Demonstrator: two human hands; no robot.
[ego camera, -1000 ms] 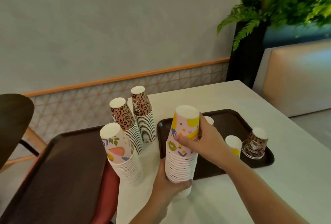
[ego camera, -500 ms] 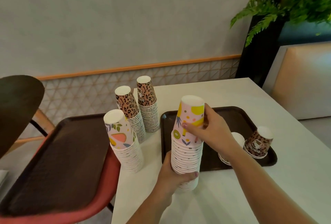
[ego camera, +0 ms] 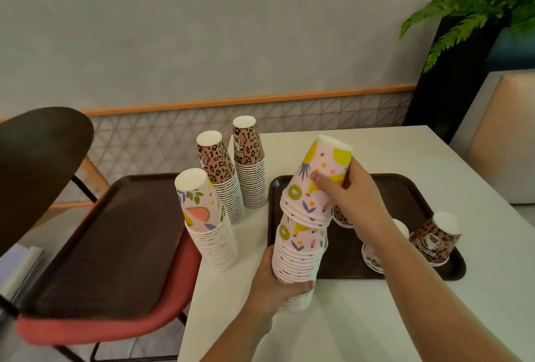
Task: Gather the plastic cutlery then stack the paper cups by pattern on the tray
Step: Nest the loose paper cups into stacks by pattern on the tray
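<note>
My left hand grips the lower part of a tall stack of pink fruit-pattern cups standing upside down on the white table. My right hand holds the stack's top section, which is lifted and tilted to the right. A second fruit-pattern stack and two leopard-pattern stacks stand to the left. On the dark brown tray sit a short leopard stack, a pale cup and another leopard cup, partly hidden by my right arm.
A second brown tray lies on a red chair seat left of the table. A dark chair back stands far left. A potted fern and a padded bench are at the right.
My right hand has pulled the top section of cups up off the stack and tipped it to the right. The camera has come closer and swung left.
</note>
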